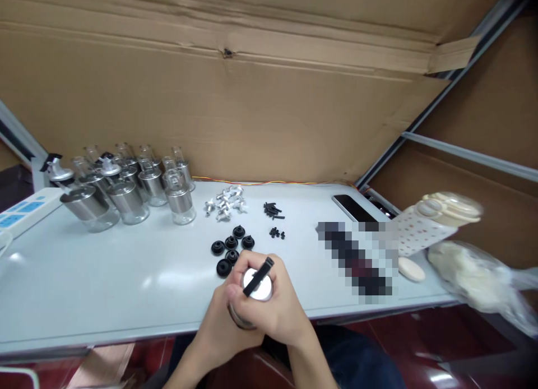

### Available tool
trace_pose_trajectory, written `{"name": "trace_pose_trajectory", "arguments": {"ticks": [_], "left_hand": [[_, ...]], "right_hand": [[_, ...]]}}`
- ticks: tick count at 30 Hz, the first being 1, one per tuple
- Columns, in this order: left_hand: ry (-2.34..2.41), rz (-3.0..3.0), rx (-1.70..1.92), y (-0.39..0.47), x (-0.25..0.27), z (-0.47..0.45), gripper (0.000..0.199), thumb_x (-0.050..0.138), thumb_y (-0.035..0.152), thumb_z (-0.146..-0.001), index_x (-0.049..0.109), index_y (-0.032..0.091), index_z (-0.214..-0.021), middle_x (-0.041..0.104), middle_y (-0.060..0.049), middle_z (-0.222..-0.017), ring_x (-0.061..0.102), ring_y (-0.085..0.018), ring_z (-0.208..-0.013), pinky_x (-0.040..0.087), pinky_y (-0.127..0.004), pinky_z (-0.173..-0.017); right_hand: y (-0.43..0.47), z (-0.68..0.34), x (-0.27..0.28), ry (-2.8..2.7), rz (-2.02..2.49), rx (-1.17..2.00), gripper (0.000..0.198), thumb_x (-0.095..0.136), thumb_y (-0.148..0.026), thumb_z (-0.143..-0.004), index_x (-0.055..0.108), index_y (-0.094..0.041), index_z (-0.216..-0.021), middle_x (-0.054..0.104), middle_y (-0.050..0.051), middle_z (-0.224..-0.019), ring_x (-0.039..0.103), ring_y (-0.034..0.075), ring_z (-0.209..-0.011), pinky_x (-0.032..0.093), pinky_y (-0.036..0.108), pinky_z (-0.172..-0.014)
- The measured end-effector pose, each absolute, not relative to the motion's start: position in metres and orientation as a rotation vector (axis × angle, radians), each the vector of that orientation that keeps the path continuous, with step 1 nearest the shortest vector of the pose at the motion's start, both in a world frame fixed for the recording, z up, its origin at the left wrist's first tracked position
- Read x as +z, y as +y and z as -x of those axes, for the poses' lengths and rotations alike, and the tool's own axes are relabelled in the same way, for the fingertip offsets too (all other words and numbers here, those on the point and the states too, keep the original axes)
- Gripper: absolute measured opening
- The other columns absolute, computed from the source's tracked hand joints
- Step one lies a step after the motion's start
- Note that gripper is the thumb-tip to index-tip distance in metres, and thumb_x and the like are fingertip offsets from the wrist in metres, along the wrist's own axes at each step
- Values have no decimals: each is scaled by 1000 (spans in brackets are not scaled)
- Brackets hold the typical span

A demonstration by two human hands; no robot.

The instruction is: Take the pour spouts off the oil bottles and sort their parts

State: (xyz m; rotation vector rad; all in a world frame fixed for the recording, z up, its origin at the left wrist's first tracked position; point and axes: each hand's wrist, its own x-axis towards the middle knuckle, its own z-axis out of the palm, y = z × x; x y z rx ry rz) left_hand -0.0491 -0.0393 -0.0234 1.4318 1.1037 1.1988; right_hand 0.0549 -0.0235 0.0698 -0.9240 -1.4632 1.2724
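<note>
My left hand (222,327) is closed round the body of a glass-and-steel bottle (240,317), near the table's front edge. Round the silver pourer cap (264,291) on top of it, my right hand (286,308) is closed with thumb and fingers. A black flap (258,277) lies across the cap. Most of the bottle is hidden by my hands. Just beyond them lie several round black stoppers (231,242), with a pile of silver pourer parts (229,201) behind. Small black strips (273,211) and tiny black plugs (276,232) lie to their right.
Several similar bottles (180,201) stand at the back left, two with silver caps. A power strip (31,209) lies at the left edge. On the right are a phone (355,208), a spotted cup (424,226) and a plastic bag (466,271). Cardboard (269,114) walls the back.
</note>
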Motion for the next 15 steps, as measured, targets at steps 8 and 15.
{"name": "trace_pose_trajectory", "arguments": {"ticks": [8,15], "left_hand": [[1056,-1581,1254,-39,-27,32,35,74,20,-59,57,19,-89,65,-1,-81,63,-18,-73,54,-25,-62],[1002,-1656,1219,-36,-18,34,16,67,22,-66,56,18,-76,62,1,-70,59,-15,-63,51,-22,-55]], "right_hand": [[-28,-59,60,-1460,872,913,10,57,-16,-65,50,-18,-59,52,-3,-57,49,10,-51,41,21,-50],[-28,-57,52,-1600,797,501,11,59,-19,-78,54,-19,-67,58,-1,-62,54,11,-56,44,22,-51]]}}
